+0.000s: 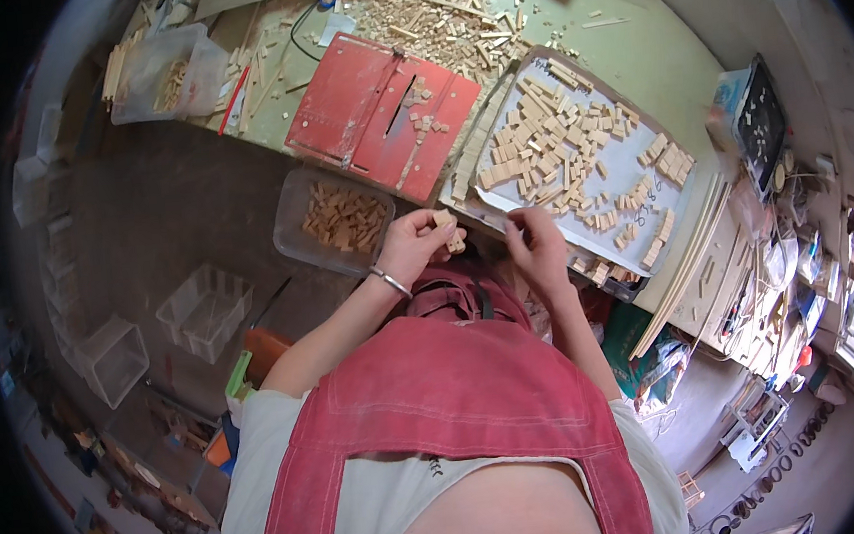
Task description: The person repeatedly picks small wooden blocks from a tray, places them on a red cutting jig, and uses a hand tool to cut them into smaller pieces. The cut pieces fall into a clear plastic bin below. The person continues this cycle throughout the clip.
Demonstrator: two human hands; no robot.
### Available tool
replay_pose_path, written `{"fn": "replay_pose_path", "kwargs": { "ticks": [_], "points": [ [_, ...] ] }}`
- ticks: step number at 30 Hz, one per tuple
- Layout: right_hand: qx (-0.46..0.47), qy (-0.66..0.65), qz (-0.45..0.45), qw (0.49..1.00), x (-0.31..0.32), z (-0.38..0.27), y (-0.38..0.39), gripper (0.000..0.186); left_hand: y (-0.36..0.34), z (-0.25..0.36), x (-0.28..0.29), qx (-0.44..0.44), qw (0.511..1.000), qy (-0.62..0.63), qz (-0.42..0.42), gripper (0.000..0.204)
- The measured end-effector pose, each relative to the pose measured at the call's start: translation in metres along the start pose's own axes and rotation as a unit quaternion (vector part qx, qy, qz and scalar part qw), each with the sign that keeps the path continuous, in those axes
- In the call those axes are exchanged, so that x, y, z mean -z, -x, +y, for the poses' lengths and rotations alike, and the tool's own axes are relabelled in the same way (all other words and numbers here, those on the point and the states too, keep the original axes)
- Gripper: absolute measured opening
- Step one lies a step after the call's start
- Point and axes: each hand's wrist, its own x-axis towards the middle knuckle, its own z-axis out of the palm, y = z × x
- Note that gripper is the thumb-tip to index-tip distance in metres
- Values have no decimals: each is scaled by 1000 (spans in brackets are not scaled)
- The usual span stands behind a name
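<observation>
My left hand (pixel 412 251) is closed around a few small pale wooden blocks (pixel 451 227), pinched between thumb and fingers in front of my apron. A metal bracelet (pixel 391 281) circles that wrist. To the right, my right hand (pixel 540 248) hovers by the near edge of a paper-lined tray (pixel 498 200), its fingers curled in. Whatever it may hold is hidden. Many loose wooden blocks (pixel 538 148) lie across the tray, with some lined up in short rows on its right side. A clear plastic tub (pixel 289 221) of similar blocks sits below the bench, left of my left hand.
A red machine table with a slot (pixel 345 95) stands on the green bench (pixel 665 37), small offcuts on its top. Wood scraps (pixel 453 19) heap behind it. A plastic bin (pixel 206 72) stands at the far left; long strips (pixel 682 262) lie right. An empty-looking crate (pixel 207 309) rests lower left.
</observation>
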Motion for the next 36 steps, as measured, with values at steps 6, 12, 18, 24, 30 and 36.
{"fn": "replay_pose_path", "kwargs": {
  "ticks": [6, 12, 18, 24, 30, 36],
  "points": [
    [-27, 3, 95, 995, 30, 57, -61, 11, 6, -15, 1, 12, 1000, -9, 2, 19],
    [0, 79, 116, 990, 25, 104, -159, 15, 4, -7, -13, 8, 1000, -4, 21, 20],
    [12, 201, 52, 978, 18, 114, -195, 15, 1, -18, -23, -26, 999, -22, 30, 20],
    [0, 217, 22, 976, 23, 123, -204, 17, -6, -25, -31, -31, 998, -8, 46, 19],
    [11, 210, 8, 978, 27, 115, -209, 15, -12, -28, -40, -28, 998, -5, 54, 18],
    [29, 164, 49, 985, 40, 108, -198, 20, -22, -22, -50, -18, 997, -11, 73, 19]
  ]
}}
